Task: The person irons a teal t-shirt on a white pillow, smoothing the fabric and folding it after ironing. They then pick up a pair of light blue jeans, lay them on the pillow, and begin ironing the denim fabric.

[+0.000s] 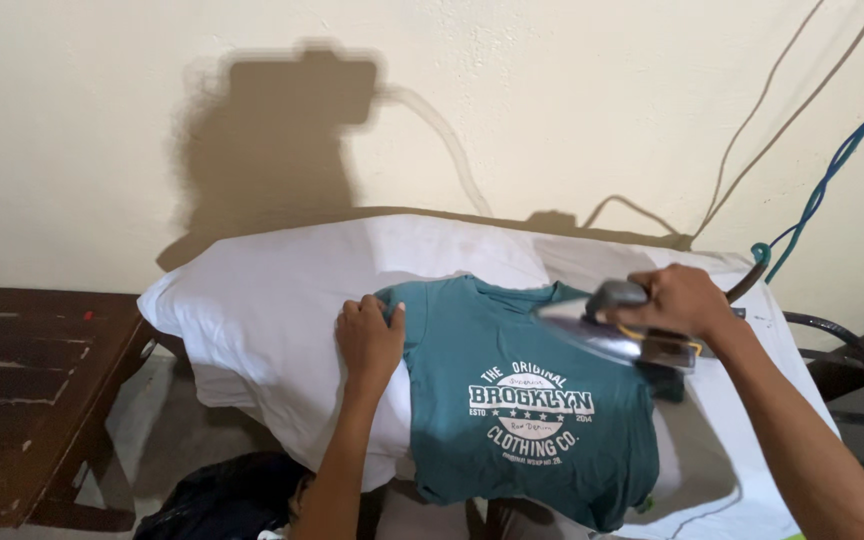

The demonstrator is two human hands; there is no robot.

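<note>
1. Our right hand (pixel 684 300) is closed around the handle of the iron (pixel 612 335), fingers wrapped fully over it, and it holds the iron tilted with its shiny soleplate showing, above the right shoulder of the teal T-shirt (pixel 522 400)
2. Our left hand (pixel 369 335) grips nothing; it lies flat, fingers together, pressing on the left sleeve edge of the T-shirt
3. The T-shirt lies spread face up, white round print in its middle, on the white cloth (pixel 272 300) that pads the board; its hem hangs over the near edge
4. Right of the T-shirt, the iron's dark cord (pixel 847 345) runs off toward the wall, near blue and green cables (pixel 832 170)
5. Left of the T-shirt, beyond the white cloth, stands a dark wooden bench (pixel 32 400)
6. Below the T-shirt's left side sits a dark bundle (pixel 222 495) on the floor
</note>
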